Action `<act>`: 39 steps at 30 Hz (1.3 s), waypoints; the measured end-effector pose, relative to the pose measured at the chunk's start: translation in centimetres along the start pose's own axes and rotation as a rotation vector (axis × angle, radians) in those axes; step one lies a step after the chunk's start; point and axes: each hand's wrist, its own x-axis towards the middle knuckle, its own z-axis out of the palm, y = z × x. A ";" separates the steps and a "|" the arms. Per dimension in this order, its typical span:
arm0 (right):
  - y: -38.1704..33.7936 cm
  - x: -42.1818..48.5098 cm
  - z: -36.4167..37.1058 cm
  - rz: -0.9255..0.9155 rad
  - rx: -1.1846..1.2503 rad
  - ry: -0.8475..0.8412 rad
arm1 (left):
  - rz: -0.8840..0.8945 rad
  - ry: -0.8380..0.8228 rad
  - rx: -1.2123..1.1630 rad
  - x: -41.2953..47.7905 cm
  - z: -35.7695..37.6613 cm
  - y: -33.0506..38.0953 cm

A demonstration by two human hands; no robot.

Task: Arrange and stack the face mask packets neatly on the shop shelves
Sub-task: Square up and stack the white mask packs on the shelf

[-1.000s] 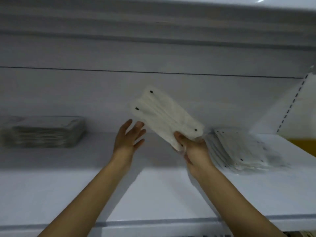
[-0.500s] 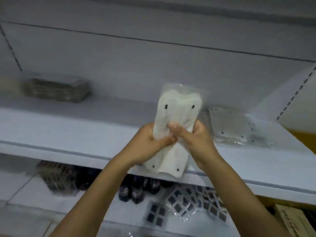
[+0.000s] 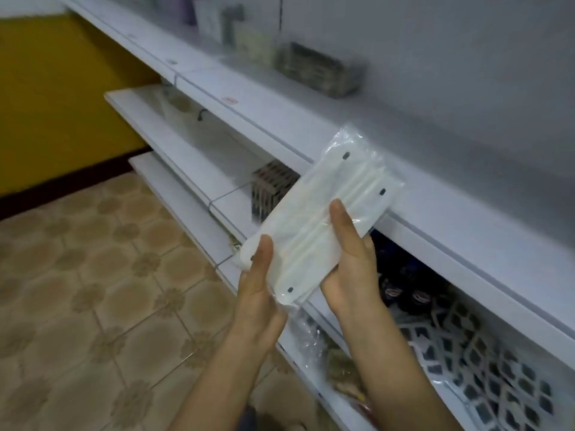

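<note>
- We hold the mask packet (image 3: 323,219) in the air in front of the upper shelf (image 3: 311,119), above the lower shelves
- Our left hand (image 3: 258,284) pinches its near-left end, thumb on top; our right hand (image 3: 351,259) grips the right long edge
- It looks light, soft and floppy, with slippery plastic wrap, so we judge both ends need support
- Its long axis runs from near left to far right, far end tilted up toward the shelf
</note>
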 end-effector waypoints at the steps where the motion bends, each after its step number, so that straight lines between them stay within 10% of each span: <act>1: 1.4 -0.2 0.7 0.041 -0.019 -0.025 | 0.048 0.067 0.045 -0.5 -0.5 0.6; 17: 15.0 1.1 16.3 0.246 -0.085 -0.257 | 0.541 0.335 0.805 -5.7 -11.7 18.8; 24: 21.9 0.7 25.2 0.245 -0.065 -0.414 | 0.395 0.177 0.726 -4.5 -17.6 29.4; 32: 25.1 3.3 30.3 0.084 -0.054 -0.224 | 0.336 0.268 0.672 -0.2 -22.1 35.6; 39: 24.8 8.9 32.1 -0.359 -0.892 -0.142 | 0.424 0.107 0.969 8.0 -21.6 39.7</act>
